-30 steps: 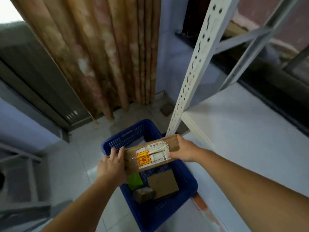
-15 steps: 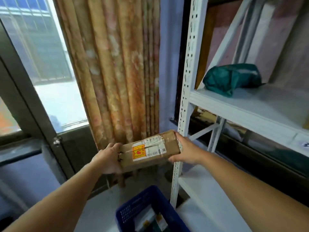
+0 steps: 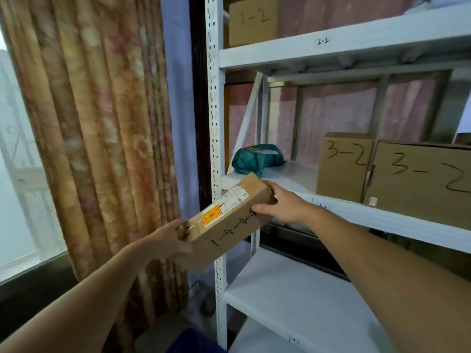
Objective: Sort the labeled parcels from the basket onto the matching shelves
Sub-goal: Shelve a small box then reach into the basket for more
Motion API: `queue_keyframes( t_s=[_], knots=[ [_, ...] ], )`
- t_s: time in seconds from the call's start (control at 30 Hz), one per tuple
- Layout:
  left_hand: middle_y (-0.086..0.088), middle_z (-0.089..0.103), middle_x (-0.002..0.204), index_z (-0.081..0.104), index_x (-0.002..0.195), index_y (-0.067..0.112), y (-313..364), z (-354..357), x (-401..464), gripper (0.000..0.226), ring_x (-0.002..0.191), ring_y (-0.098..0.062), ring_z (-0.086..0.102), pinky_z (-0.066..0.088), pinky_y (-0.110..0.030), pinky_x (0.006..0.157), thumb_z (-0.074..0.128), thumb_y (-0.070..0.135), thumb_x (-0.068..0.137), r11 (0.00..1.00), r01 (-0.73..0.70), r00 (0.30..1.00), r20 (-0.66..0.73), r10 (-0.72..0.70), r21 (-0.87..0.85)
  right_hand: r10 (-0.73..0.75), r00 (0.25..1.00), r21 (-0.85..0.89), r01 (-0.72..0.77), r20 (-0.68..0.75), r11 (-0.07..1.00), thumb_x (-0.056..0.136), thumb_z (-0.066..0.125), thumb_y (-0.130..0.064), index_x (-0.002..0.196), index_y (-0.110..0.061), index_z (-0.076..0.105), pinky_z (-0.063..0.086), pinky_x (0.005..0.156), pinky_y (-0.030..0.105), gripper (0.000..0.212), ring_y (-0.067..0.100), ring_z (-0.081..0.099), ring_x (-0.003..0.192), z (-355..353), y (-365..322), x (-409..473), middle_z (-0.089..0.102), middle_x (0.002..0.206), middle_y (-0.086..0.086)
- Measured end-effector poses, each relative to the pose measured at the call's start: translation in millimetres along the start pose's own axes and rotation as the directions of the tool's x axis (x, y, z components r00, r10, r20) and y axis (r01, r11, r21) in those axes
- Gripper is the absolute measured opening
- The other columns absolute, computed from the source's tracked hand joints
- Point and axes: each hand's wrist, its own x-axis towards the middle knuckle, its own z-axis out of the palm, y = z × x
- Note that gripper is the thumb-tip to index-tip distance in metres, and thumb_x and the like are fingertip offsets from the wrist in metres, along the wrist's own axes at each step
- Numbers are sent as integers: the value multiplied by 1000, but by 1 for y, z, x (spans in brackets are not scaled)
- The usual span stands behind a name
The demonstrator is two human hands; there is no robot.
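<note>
A: Item under handling?

B: Long cardboard parcel (image 3: 229,215), held tilted in front of the white shelf upright (image 3: 216,149), far end raised toward the middle shelf (image 3: 382,212). Hand-marked "1-4-" and further digits, not fully legible; printed label with an orange sticker on the top face.

A: Grip?

B: Left hand (image 3: 169,240) wrapped round the near end, fingers curled under the box. Right hand (image 3: 283,203) clamped on the far end, thumb along the side face. Both closed on the parcel; neither resting on a shelf.

A: Shelf markings?

B: "2-2" on the upper shelf edge (image 3: 323,41), a carton marked 2-2 (image 3: 252,20) above it. Two cartons marked 3-2 (image 3: 420,179) on the middle shelf, beside a green bag (image 3: 257,159). Lower shelf (image 3: 293,296) showing a small tag, unreadable. Corner of the blue basket (image 3: 193,342) at the bottom edge.

A: Step in hand?

B: Reading the marking, judged so; placement not yet done. No visible shelf code agreeing with "1-4".

A: Next move?

B: Probably locating a 1-4 position elsewhere, carrying the parcel level with both hands, clearing the upright on the way.
</note>
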Motion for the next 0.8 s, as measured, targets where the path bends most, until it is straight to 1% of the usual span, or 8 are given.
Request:
queue_keyframes(
  t_s=[0.1, 0.23, 0.37, 0.43, 0.5, 0.63, 0.7, 0.8],
  knots=[
    [-3, 47, 145, 37, 154, 29, 39, 5, -11, 90, 116, -18, 55, 45, -25, 93, 78, 33, 74, 995, -55, 997, 48, 59, -86, 65, 991, 21, -62, -117, 998, 87, 73, -52, 150, -32, 39, 42, 94, 26, 75, 12, 52, 116, -27, 5, -48, 55, 132, -10],
    [2, 49, 139, 44, 147, 32, 91, 26, -23, 89, 114, -17, 55, 46, -26, 85, 80, 54, 70, 964, -132, 975, 147, 168, -229, 172, 954, 73, -158, -244, 985, 88, 68, -57, 136, -29, 53, 46, 91, 29, 57, 15, 57, 116, -61, 24, -115, 62, 124, -9],
    [11, 59, 118, 59, 116, 44, 153, 56, -54, 86, 103, -9, 58, 47, -28, 83, 69, 89, 44, 918, -218, 945, 162, 283, -330, 259, 907, 82, -246, -332, 966, 85, 64, -69, 132, -34, 55, 50, 92, 34, 59, 15, 58, 114, -97, 51, -186, 63, 124, -9],
    [15, 59, 114, 60, 114, 44, 180, 74, -65, 96, 105, -11, 58, 48, -33, 90, 62, 97, 34, 902, -275, 932, 137, 335, -333, 310, 877, 107, -291, -368, 951, 88, 61, -67, 133, -33, 54, 49, 85, 29, 57, 14, 58, 113, -114, 64, -223, 63, 125, -9],
    [11, 59, 120, 61, 122, 40, 207, 91, -77, 101, 111, -13, 56, 47, -33, 94, 60, 99, 40, 884, -328, 921, 97, 378, -332, 349, 840, 135, -322, -414, 937, 89, 60, -66, 139, -29, 53, 45, 82, 24, 62, 13, 58, 114, -130, 76, -262, 63, 127, -9],
    [5, 59, 128, 58, 131, 32, 270, 133, -112, 91, 115, -16, 55, 45, -33, 89, 67, 87, 58, 845, -361, 916, 20, 401, -394, 451, 763, 187, -413, -463, 891, 89, 56, -70, 141, -29, 48, 46, 101, 36, 67, 17, 57, 120, -160, 101, -342, 62, 133, -7],
    [1, 57, 134, 50, 139, 28, 302, 157, -134, 96, 123, -22, 53, 45, -38, 96, 70, 81, 62, 830, -360, 918, -4, 396, -425, 495, 717, 192, -465, -491, 864, 85, 55, -76, 141, -28, 47, 47, 104, 40, 73, 18, 57, 120, -174, 115, -383, 62, 133, -7],
    [-6, 53, 143, 45, 144, 22, 344, 196, -167, 94, 129, -27, 50, 42, -36, 95, 79, 66, 69, 789, -348, 924, -45, 379, -506, 547, 651, 222, -515, -526, 828, 86, 55, -74, 143, -27, 46, 47, 104, 38, 75, 18, 58, 119, -193, 136, -441, 62, 134, -5]
  ],
)
